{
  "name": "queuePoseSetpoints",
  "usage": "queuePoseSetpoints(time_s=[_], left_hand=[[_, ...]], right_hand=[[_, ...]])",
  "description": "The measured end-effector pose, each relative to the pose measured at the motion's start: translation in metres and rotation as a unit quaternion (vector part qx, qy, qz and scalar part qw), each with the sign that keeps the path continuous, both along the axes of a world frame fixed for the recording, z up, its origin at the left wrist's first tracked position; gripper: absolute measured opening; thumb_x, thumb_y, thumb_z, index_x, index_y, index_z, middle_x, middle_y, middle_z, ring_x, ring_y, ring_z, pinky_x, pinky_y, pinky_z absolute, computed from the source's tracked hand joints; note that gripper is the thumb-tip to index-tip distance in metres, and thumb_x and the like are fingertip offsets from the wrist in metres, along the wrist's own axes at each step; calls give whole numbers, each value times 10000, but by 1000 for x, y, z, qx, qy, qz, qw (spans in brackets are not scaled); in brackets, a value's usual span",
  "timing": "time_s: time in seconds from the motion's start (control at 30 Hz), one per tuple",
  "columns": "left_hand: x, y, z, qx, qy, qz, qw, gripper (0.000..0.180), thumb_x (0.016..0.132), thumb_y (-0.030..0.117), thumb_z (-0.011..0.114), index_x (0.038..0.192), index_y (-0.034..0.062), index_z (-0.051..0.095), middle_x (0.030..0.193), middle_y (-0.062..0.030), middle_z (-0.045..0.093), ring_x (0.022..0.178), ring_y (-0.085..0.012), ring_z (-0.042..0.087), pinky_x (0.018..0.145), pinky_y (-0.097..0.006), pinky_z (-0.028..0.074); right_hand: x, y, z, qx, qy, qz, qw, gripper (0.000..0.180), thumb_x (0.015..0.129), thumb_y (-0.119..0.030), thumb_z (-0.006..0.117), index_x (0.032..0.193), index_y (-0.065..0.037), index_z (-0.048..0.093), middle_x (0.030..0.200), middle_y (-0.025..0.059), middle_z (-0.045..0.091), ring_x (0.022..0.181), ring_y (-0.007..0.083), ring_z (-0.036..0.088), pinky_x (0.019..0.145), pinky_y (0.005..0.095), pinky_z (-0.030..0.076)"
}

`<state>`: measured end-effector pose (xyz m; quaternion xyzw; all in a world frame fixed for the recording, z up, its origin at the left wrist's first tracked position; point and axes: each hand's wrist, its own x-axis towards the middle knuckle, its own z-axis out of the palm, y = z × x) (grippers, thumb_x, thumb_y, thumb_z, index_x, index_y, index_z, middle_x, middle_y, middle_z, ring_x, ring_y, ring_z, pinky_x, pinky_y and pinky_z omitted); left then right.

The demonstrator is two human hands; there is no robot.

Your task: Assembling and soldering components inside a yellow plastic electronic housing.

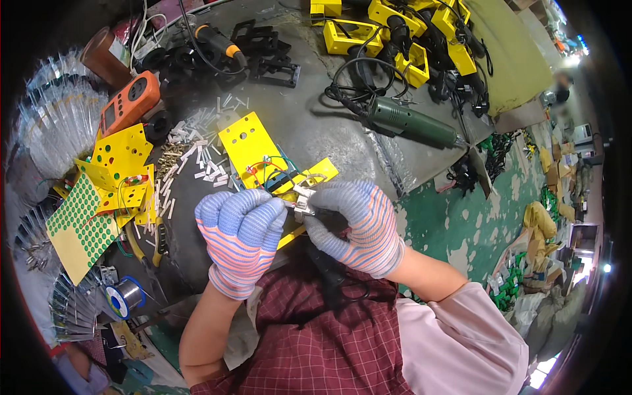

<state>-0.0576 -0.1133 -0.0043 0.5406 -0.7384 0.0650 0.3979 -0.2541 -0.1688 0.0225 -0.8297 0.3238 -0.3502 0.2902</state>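
Note:
Both my hands wear blue, grey and orange striped knit gloves. My right hand (pixel 359 227) pinches a small white-and-silver part (pixel 303 199) between thumb and forefinger. From the other side my left hand (pixel 238 230) closes its fingertips right beside that part; what they grip is hidden by the glove. Just beyond the hands lies a bent yellow metal plate (pixel 247 146) with punched holes. Red and dark green wires (pixel 266 166) and a small black block (pixel 283 179) are on it. Its yellow side flap (pixel 321 171) sticks out past the right fingertips.
White sleeves (pixel 209 168) and brass pieces (pixel 170 158) lie heaped left of the plate. Farther left are an orange meter (pixel 130 102), yellow brackets (pixel 122 158), pliers (pixel 160 242) and a solder spool (pixel 125 297). A green corded power tool (pixel 415 122) and yellow housings (pixel 352 37) occupy the far right.

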Motion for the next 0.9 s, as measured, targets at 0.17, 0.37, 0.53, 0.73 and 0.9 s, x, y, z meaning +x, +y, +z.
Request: queuePoseSetpoints(time_s=[0.17,0.37,0.53,0.73,0.9], left_hand=[[0,0,4,8,-29,-1,1000,228,756,125,777,952,134,661,993,-38,628,918,-258,547,818,-398,431],[4,-3,6,20,-37,-37,998,214,767,110,742,962,153,668,1070,-14,683,881,-230,579,812,-395,422],[7,-5,19,21,-89,-57,994,225,756,109,730,969,150,670,1068,-14,693,842,-228,586,785,-396,420],[10,-5,28,28,-176,-97,979,237,756,110,738,978,150,665,1045,-21,703,812,-226,575,747,-387,419],[13,-2,14,31,-53,-71,996,259,771,81,754,999,131,641,1011,-35,706,838,-225,585,772,-377,425]], right_hand=[[0,2,-3,11,-39,-7,999,296,718,-114,773,961,-39,622,784,137,659,692,347,641,640,424,513],[0,5,-8,80,-17,-20,996,288,715,-144,781,923,-47,607,788,127,654,683,337,632,624,425,498],[2,1,-4,-23,16,-11,1000,287,708,-162,771,920,-65,603,740,103,615,687,325,610,621,439,470],[3,0,0,-77,11,-16,997,290,719,-167,768,944,-68,614,769,97,623,679,330,610,623,435,475],[3,0,-14,21,-54,-13,998,291,740,-192,776,955,-65,627,799,96,640,691,329,621,626,428,482]])
